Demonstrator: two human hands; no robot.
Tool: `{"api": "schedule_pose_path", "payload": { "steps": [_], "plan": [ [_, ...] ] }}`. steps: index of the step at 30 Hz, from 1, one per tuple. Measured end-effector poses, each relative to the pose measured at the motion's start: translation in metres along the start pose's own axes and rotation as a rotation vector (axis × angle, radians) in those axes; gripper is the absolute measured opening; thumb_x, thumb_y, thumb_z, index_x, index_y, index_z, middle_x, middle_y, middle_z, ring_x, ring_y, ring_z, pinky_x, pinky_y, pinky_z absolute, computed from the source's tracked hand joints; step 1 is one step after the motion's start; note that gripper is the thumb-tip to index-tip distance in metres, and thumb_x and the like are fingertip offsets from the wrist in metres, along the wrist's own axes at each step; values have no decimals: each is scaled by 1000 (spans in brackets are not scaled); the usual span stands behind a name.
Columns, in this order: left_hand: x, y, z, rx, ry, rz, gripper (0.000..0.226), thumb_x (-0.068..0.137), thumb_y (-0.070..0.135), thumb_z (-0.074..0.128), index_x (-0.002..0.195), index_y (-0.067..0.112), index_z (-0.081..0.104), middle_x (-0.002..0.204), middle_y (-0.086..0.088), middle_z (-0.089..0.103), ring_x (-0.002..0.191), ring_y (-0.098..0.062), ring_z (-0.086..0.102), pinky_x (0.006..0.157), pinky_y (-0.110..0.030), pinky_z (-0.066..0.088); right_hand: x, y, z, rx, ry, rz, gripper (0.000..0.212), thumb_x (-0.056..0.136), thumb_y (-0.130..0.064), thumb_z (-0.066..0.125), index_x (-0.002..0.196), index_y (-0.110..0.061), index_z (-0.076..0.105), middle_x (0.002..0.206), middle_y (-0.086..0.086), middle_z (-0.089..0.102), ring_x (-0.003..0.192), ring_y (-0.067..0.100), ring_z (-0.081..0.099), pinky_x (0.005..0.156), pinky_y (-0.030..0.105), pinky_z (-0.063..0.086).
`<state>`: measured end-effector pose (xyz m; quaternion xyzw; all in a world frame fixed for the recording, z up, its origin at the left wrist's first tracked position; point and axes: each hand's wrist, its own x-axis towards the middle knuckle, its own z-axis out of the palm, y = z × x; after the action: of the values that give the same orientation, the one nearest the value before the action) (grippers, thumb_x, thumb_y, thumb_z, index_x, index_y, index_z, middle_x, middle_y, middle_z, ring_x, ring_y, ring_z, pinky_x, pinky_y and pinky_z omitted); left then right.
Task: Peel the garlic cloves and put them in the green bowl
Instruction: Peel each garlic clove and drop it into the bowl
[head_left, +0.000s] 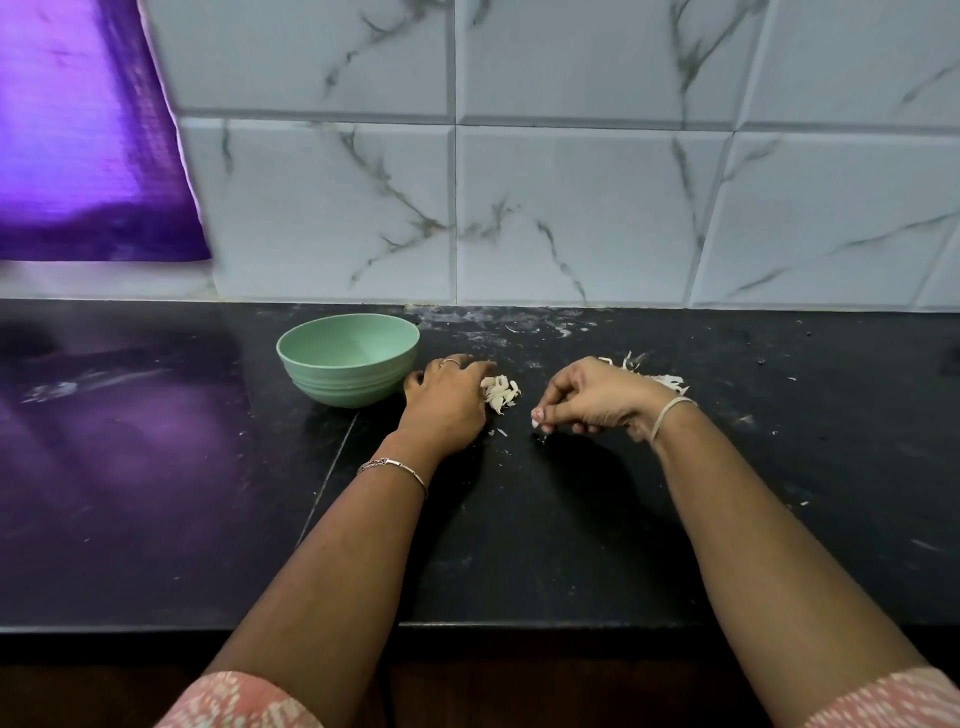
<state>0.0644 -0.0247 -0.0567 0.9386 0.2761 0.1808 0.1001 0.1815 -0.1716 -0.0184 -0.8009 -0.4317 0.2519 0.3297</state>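
Our left hand (447, 402) covers the garlic cloves (503, 392) at centre frame, grip hidden; right hand (597, 397) curls, contents unclear.

A black countertop (519, 545) with a thin seam (332, 467) runs up to a wall of white marble-look tiles (571, 208). White smears (498, 322) dust the counter's back edge. A shiny purple sheet (88, 145) hangs at upper left

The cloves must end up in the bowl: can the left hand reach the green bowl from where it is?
Probably yes: the left hand lies just beside the green bowl, with nothing between them.
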Motion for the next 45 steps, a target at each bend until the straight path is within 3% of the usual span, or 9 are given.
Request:
{"api": "schedule_pose_path", "payload": {
  "steps": [4,11,23,29,32,35,42,45],
  "plan": [
    [-4,-1,-3,-21,32,-32,36,97,26,46,132,23,53,139,-4,47,132,-26,38,103,-50,33,1,-5,5,-78,-40,20,17,90,-16,67,74,-11,65,64,1,64,40,3,43,37,15,33],
    [-7,0,-2,-88,76,-32,33,93,27,53,126,21,58,125,-5,55,122,-27,47,98,-46,42,-1,-10,6,-165,-65,20,19,84,-15,74,67,-11,66,56,-1,61,42,7,44,44,20,35],
    [-5,0,0,-118,97,-2,32,91,28,55,122,21,60,121,-4,57,120,-25,48,96,-44,43,11,-12,0,-96,-34,57,8,82,-5,70,75,-8,69,61,2,63,40,7,45,40,18,34],
    [-1,0,2,-98,108,3,31,92,30,55,121,21,60,120,-4,57,119,-25,48,93,-43,41,9,-9,6,-86,18,11,12,79,-8,77,74,-3,67,56,2,61,39,8,47,38,18,35],
    [2,1,2,-95,107,3,31,92,31,55,121,21,59,121,-3,57,119,-25,48,93,-42,40,9,-11,9,-91,19,26,2,82,-2,69,83,-1,67,63,6,63,40,10,50,38,17,38],
    [3,1,3,-91,105,6,31,92,31,55,121,21,59,121,-3,58,119,-25,48,94,-43,41,9,-10,9,-61,2,28,7,86,1,60,84,-5,63,68,9,65,40,9,51,38,17,39],
    [4,0,4,-99,109,12,30,91,30,56,119,22,60,118,-3,59,117,-25,50,92,-43,43,5,-6,4,-73,-34,-11,20,85,-13,74,70,-9,61,63,4,66,38,5,47,39,16,34],
    [2,-1,3,-107,112,12,30,90,29,56,118,22,60,118,-3,60,117,-25,50,93,-43,44,2,-7,3,-80,-61,-4,11,83,-11,74,76,-8,67,67,5,67,40,6,49,41,15,35]
  ]
}}
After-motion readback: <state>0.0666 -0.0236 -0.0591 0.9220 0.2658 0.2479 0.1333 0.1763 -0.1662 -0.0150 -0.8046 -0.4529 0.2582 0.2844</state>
